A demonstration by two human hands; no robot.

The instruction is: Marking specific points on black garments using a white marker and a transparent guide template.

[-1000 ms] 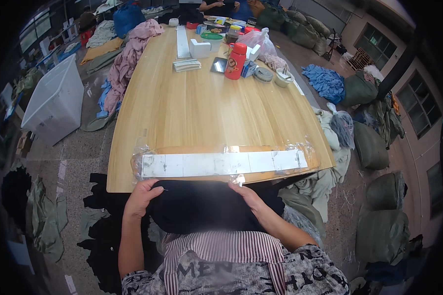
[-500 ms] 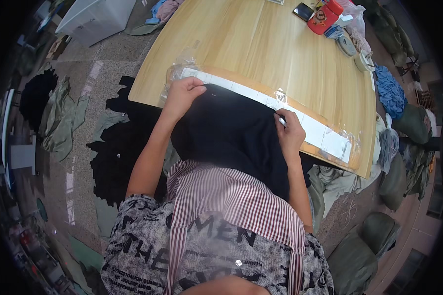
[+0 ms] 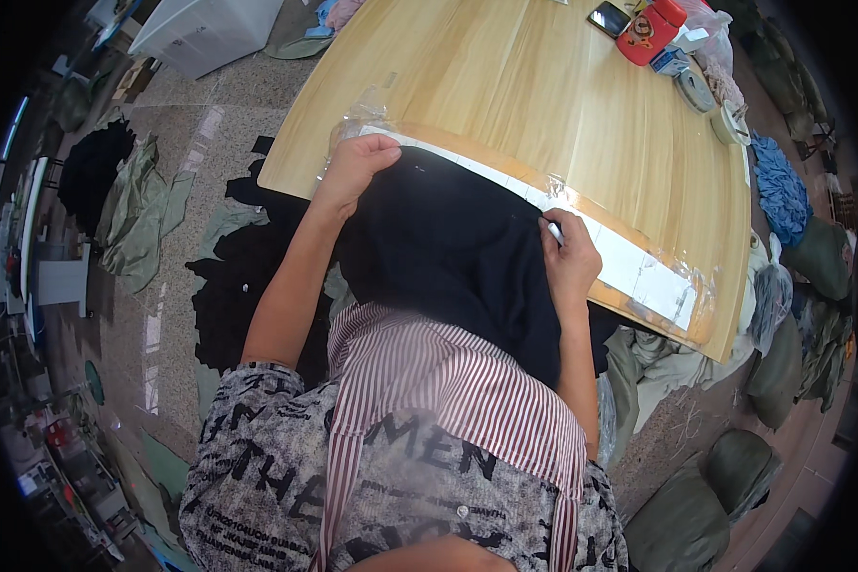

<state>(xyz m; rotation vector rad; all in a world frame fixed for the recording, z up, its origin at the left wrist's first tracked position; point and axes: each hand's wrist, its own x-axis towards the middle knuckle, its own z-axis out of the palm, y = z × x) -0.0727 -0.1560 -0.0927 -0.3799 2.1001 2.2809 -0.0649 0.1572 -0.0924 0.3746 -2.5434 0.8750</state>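
I see the left hand [image 3: 357, 170] pinching one upper corner of the dark cloth [image 3: 443, 234] between thumb and fingers. The right hand [image 3: 572, 255] grips the cloth's upper edge farther along, and a short, smooth white stick [image 3: 555, 233] pokes from its fingers. The cloth is soft and matt, nearly black, drawn straight between the hands and sagging into loose folds toward my wearer's striped apron [image 3: 448, 357]. Its upper edge overlaps part of the strip [image 3: 634, 270], a long, flat white band with thin crosswise lines.

Wrinkled clear tape [image 3: 364, 103] shines at the strip's ends, over a tan backing. All this sits at the near edge of the table [image 3: 505, 105], smooth with pale wood grain. At its far right I have a glossy red flask [image 3: 646, 36], a ring-shaped grey roll [image 3: 695, 92] and a round white tub [image 3: 731, 126]. On the floor, ragged black fabric [image 3: 243, 300] lies left of the table, and crumpled blue fabric [image 3: 778, 191] lies to its right.
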